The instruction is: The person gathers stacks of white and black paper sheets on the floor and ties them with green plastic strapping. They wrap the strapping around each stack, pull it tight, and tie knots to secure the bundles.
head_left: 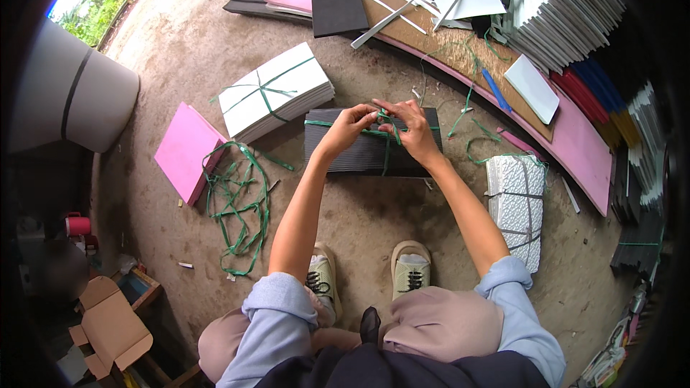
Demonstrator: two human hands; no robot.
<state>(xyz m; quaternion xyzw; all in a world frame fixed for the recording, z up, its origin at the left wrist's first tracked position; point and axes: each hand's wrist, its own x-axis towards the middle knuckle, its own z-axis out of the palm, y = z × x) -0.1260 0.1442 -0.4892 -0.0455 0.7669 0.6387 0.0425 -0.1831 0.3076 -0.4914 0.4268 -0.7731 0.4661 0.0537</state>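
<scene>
A stack of black sheets (345, 156) lies on the floor in front of my feet, with green plastic twine (320, 123) running across its top and down its near side. Above it my left hand (350, 127) pinches the twine near the middle. My right hand (410, 128) is closed on the same twine, close beside the left, and a small loop shows between the fingers. Just left of the black stack sits a bundle of white sheets (277, 86) tied crosswise with green twine. A pink stack (188, 151) lies farther left.
Loose green twine (237, 223) lies tangled on the floor at left. To the right is a white textured bundle (516, 201) tied with dark bands. A blue-handled tool (496, 90) rests on the board (438, 36) behind. An open cardboard box (115, 323) stands at lower left.
</scene>
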